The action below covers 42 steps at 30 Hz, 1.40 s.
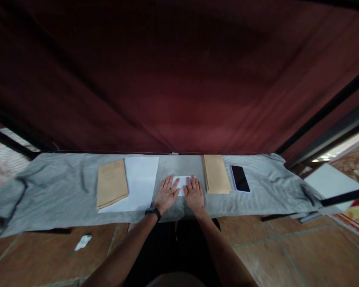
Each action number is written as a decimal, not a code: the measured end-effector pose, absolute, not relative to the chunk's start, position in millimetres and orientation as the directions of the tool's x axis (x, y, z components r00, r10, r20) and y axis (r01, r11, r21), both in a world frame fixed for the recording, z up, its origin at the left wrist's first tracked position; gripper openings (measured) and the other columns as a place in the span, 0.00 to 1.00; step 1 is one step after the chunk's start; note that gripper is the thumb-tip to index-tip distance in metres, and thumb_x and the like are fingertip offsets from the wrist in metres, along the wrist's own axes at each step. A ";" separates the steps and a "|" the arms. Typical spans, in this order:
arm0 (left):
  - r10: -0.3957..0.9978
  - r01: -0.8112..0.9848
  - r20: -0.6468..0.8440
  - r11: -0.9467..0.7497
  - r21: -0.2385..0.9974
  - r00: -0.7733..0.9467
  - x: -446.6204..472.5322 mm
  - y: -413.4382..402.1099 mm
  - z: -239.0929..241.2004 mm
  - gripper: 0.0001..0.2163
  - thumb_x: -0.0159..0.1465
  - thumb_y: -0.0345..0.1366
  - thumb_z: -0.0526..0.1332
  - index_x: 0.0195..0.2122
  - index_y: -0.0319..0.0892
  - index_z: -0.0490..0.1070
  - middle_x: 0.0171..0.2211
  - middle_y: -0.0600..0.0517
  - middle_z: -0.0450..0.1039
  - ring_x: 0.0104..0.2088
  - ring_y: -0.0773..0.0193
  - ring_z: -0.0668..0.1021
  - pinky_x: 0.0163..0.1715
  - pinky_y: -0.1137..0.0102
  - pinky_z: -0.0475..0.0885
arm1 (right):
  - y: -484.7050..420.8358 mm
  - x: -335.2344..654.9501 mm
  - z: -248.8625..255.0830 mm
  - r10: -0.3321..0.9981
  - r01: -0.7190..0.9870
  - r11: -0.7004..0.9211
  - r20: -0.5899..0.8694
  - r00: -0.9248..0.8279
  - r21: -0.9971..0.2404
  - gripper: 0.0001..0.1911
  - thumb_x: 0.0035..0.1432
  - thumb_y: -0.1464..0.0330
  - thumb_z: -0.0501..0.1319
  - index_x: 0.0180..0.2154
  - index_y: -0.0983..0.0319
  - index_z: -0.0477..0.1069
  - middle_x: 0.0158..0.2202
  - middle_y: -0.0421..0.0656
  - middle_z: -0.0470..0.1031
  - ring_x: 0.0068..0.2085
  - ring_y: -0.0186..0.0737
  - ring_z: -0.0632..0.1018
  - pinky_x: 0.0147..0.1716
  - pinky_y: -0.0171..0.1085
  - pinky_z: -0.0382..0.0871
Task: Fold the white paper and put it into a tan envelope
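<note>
A small white piece of paper [182, 181], seemingly folded, lies flat on the grey cloth in front of me. My left hand [166, 193] presses on its left end, palm down with the fingers stretched out. On its right end rests my right hand [194, 193], also flat, its fingers slightly spread. Both hands cover parts of the paper, and the thumbs point toward each other. Left of my hands are white paper sheets [143, 179], partly under a stack of brown envelopes [111, 181]. Another brown envelope stack [217, 174] lies just right of my right hand.
A phone [240, 178] with a dark screen lies right of the envelopes. Grey cloth [266, 187] covers the narrow table. A dark red curtain [179, 99] hangs along its back edge. Crumpled white paper [83, 242] is on the tiled floor.
</note>
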State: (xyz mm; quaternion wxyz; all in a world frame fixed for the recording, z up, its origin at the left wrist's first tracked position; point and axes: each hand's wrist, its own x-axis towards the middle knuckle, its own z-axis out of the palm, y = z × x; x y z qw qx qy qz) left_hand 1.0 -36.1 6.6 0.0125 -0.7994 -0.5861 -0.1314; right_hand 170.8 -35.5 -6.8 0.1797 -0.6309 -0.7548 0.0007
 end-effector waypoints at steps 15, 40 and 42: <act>0.958 0.966 0.254 -0.181 0.183 0.132 4.2 -41.0 7.9 0.25 0.72 0.39 0.45 0.67 0.33 0.57 0.68 0.41 0.56 0.69 0.55 0.57 0.68 0.55 0.54 | -34.7 168.8 -7.7 0.952 0.963 0.139 0.299 -0.065 -0.232 0.28 0.72 0.62 0.46 0.68 0.65 0.55 0.69 0.59 0.53 0.68 0.56 0.61 0.64 0.57 0.53; 0.932 0.943 0.288 -0.279 0.184 0.220 10.9 -115.2 6.4 0.25 0.71 0.38 0.46 0.66 0.33 0.58 0.66 0.38 0.60 0.69 0.52 0.59 0.67 0.53 0.57 | -86.9 175.2 4.2 0.858 0.845 0.497 0.258 -0.445 -0.195 0.25 0.71 0.63 0.48 0.67 0.57 0.56 0.70 0.45 0.54 0.69 0.45 0.60 0.67 0.48 0.52; 0.925 0.930 0.291 -0.308 0.200 0.244 19.5 -103.1 12.4 0.24 0.71 0.34 0.44 0.67 0.34 0.56 0.68 0.40 0.57 0.69 0.54 0.57 0.67 0.53 0.56 | -91.1 179.3 3.1 0.862 0.854 0.486 0.262 -0.434 -0.184 0.26 0.71 0.63 0.50 0.68 0.57 0.56 0.70 0.46 0.54 0.68 0.45 0.60 0.67 0.48 0.52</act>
